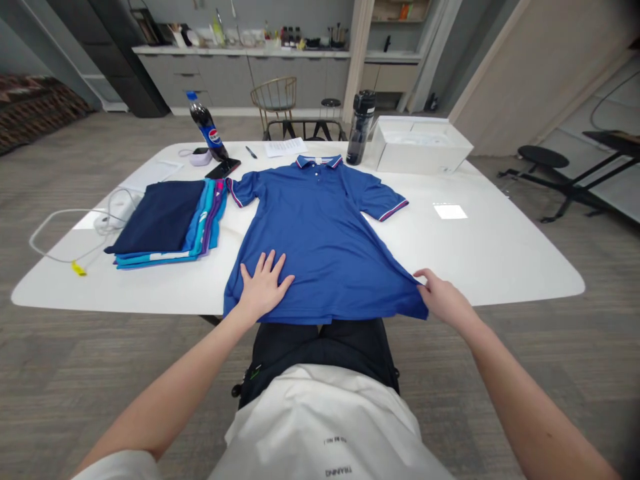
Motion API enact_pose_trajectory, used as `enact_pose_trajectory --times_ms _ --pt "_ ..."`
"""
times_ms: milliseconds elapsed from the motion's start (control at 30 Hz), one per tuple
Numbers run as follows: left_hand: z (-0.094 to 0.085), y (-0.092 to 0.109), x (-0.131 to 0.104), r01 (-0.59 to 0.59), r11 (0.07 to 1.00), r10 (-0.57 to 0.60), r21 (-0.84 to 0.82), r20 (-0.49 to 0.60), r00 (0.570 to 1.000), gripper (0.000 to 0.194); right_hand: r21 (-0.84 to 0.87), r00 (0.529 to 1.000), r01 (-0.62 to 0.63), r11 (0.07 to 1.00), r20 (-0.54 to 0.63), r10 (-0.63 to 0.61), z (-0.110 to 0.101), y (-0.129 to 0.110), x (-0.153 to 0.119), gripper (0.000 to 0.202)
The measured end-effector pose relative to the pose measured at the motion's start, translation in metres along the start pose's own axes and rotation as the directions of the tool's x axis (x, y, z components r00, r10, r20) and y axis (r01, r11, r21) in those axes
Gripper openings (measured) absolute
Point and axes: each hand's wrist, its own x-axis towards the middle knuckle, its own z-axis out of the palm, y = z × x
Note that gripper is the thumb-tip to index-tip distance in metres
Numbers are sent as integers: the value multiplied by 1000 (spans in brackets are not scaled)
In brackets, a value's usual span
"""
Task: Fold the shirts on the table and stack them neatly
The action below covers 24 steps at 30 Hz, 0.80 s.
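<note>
A blue polo shirt [317, 233] lies spread face up on the white table [500, 253], collar at the far side and hem along the near edge. Its collar and sleeve cuffs carry red and white stripes. My left hand [263, 287] rests flat on the lower left of the shirt, fingers spread. At the shirt's lower right corner, my right hand [443, 297] pinches the hem and pulls it out to the side. Left of the shirt sits a stack of folded clothes [160, 217], dark navy on top with light blue and purple below.
A cola bottle [206, 127], a phone [223, 168], a pen [251, 153] and paper sheets [285, 147] lie toward the back. A dark water bottle [361, 127] stands beside a white box [420, 145]. A white cable [65, 212] hangs over the left edge.
</note>
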Motion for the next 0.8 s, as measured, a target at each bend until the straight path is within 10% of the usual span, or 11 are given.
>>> enact_pose_trajectory --times_ms 167,400,800 --pt "-7 3 2 -17 1000 16 18 20 1000 75 -108 975 -186 977 -147 169 -5 30 1 40" --pt "-15 7 82 -220 975 220 -8 -18 975 61 65 837 465 883 -356 -415 2 -84 85 34" --pt "-21 -21 186 -53 999 52 -6 -154 987 64 140 884 328 934 -394 -251 -23 -126 227 45"
